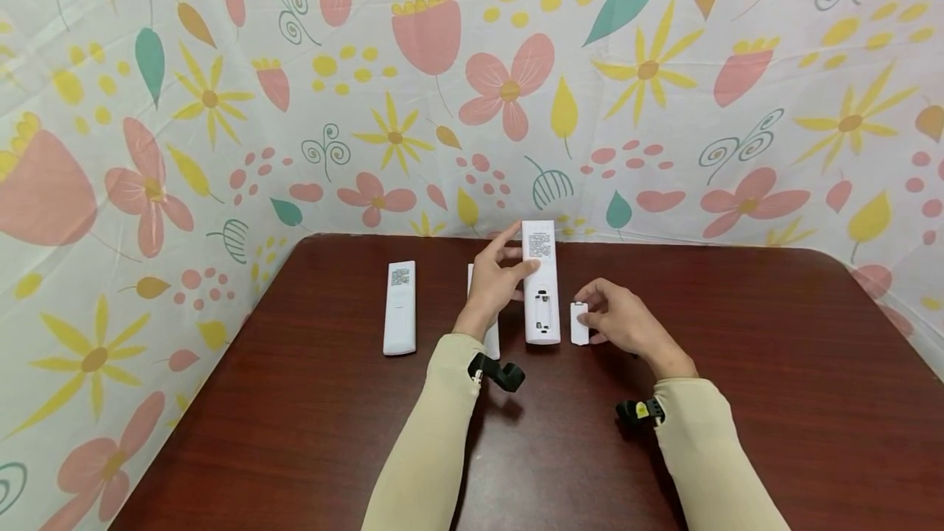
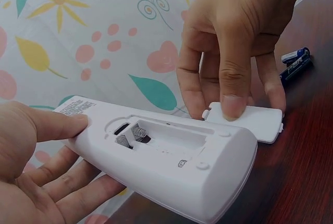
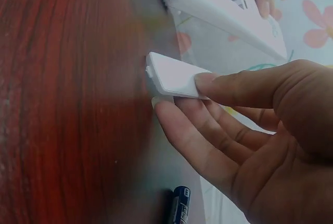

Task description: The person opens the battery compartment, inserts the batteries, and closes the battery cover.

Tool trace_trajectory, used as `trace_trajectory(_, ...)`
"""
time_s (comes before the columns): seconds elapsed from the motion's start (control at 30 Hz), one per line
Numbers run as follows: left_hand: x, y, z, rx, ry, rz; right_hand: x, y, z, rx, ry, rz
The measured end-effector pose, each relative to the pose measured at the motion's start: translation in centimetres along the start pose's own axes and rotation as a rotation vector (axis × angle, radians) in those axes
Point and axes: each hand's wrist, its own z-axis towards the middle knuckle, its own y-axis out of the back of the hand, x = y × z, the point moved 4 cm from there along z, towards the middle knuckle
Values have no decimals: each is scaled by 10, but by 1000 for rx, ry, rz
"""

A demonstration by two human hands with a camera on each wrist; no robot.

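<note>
My left hand (image 1: 496, 279) holds a white remote control (image 1: 541, 269), thumb on its back and fingers underneath. The remote's back faces up, its battery compartment (image 2: 166, 139) uncovered with no batteries inside; metal springs show at one end. Just to the right, my right hand (image 1: 623, 318) pinches the small white battery cover (image 1: 579, 324) between thumb and fingers. In the left wrist view the right thumb presses on the flat face of the cover, close beside the remote's edge. Little tabs stick out at the cover's ends.
Two dark blue batteries (image 2: 295, 63) lie on the brown table (image 1: 310, 433), beyond my right hand. Another white remote (image 1: 400, 307) lies face down at the left. A further white device (image 1: 492, 341) is partly hidden behind my left hand. A floral cloth (image 1: 442, 105) hangs behind the table.
</note>
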Motion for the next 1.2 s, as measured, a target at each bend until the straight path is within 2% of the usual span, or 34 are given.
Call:
trace_trajectory(0.27, 0, 0, 0, 3, 4, 10, -1, -2, 1, 29, -42, -61)
trace_trajectory(0.53, 1, 0, 1, -1, 10, 2, 1, -2, 0, 28, -28, -162)
trace_trajectory(0.8, 1, 0, 1, 9, 11, 24, 0, -3, 1, 23, -46, -187)
trace_trajectory(1.07, 1, 0, 0, 3, 7, 20, 2, -2, 0, 17, -25, -207)
trace_trajectory(1.2, 1, 1, 0, 1, 7, 22, 5, 0, -1, 9, -5, -259)
